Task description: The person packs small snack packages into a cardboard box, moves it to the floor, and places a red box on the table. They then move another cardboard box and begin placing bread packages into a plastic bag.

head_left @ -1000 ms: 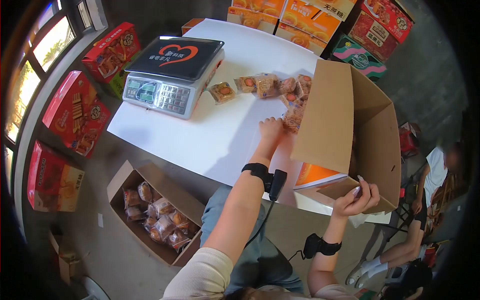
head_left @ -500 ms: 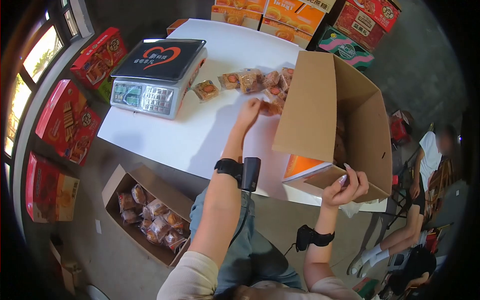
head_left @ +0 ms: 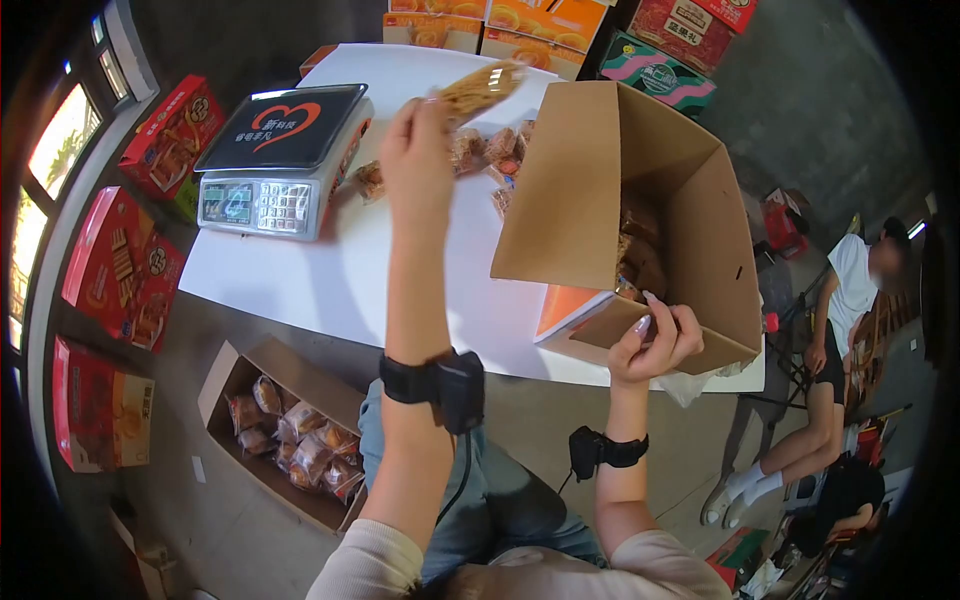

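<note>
My left hand (head_left: 415, 145) is raised over the white table, its fingers closed on a clear-wrapped golden-brown pastry (head_left: 483, 90), blurred by motion. Below it on the table lie several wrapped pastries (head_left: 465, 150), partly hidden by my hand and the box flap. My right hand (head_left: 655, 342) is curled over the near edge of a large open cardboard box (head_left: 690, 240), thumb and fingers pinching its wall. Deep inside that box some wrapped pastries (head_left: 630, 262) show; the flap hides the rest.
A digital scale (head_left: 280, 165) stands at the table's left. On the floor, a cardboard carton (head_left: 280, 355) holds several wrapped pastries. Red gift boxes (head_left: 130, 270) line the left wall, and orange boxes (head_left: 545, 25) stand behind the table. A person (head_left: 850, 290) sits at right.
My left hand has lifted from the pastries beside the box, up and leftward, with a wrapped pastry now in its grip. The right hand stays on the box edge. The view has shifted slightly.
</note>
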Demonstrator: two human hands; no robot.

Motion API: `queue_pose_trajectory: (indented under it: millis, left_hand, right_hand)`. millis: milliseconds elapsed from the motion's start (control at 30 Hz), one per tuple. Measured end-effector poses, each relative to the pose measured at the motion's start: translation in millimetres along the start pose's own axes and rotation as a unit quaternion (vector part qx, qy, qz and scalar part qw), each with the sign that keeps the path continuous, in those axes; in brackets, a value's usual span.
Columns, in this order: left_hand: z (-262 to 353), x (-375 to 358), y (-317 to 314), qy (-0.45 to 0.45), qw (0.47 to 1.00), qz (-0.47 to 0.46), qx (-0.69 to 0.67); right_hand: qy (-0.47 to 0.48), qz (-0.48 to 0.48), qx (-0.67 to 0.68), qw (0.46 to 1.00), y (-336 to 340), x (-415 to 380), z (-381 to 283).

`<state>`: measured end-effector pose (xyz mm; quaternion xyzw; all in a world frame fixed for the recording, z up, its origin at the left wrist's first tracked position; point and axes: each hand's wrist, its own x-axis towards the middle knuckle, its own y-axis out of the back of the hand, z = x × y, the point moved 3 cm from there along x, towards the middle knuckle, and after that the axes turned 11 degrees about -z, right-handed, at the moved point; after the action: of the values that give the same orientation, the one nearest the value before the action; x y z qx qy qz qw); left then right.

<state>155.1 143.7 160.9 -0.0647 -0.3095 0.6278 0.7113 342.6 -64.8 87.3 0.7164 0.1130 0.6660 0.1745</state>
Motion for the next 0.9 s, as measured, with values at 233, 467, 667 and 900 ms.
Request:
queue_pose_trajectory:
  millis: [233,467,667,900]
  left_hand:
    - [-4.1,-61.8,-101.7,-0.256,0.902,-0.193,0.29]
    - [-9.9,-68.7,-112.2,-0.165,0.874,-0.298,0.346]
    - [-9.0,-41.7,-76.7,-0.129,0.924,-0.193,0.305]
    - [-4.9,-18.7,-32.0,-0.05,0.952,-0.1,0.286]
  right_hand:
    - [-0.007,0.002,-0.004,1.0,2.1,2.6,-2.2]
    - [0.002,0.004,-0.01,1.0,2.4,5.2,-2.3]
    - [0.005,0.013,0.001,1.0,1.8,5.1,-2.9]
    - [0.009,0.023,0.007,1.0,2.7,6.7,-4.1]
